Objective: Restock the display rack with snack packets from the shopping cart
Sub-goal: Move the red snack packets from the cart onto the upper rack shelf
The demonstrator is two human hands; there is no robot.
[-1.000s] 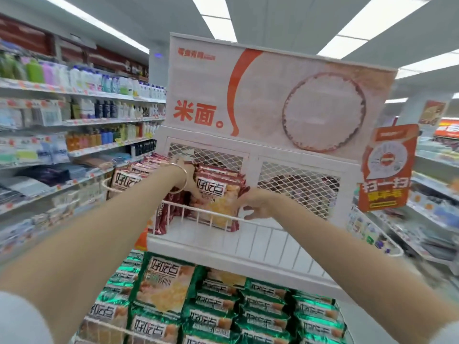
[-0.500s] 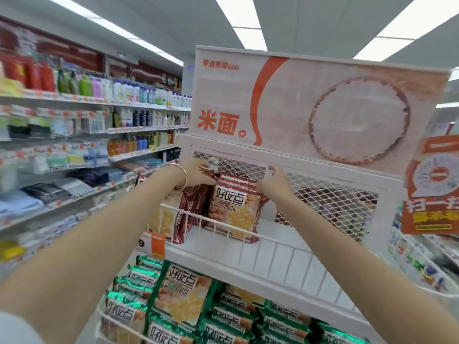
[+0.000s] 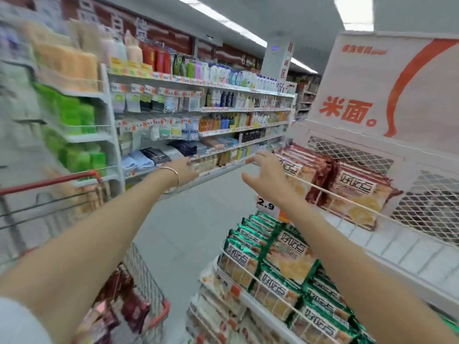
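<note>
Head view, two hands, one cart

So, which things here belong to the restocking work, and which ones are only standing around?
For the job:
display rack
red packets on its top shelf
shopping cart, with spare packets inside
left hand and right hand, both holding nothing

Only standing around:
bottles on the aisle shelves
price tag
bracelet
</note>
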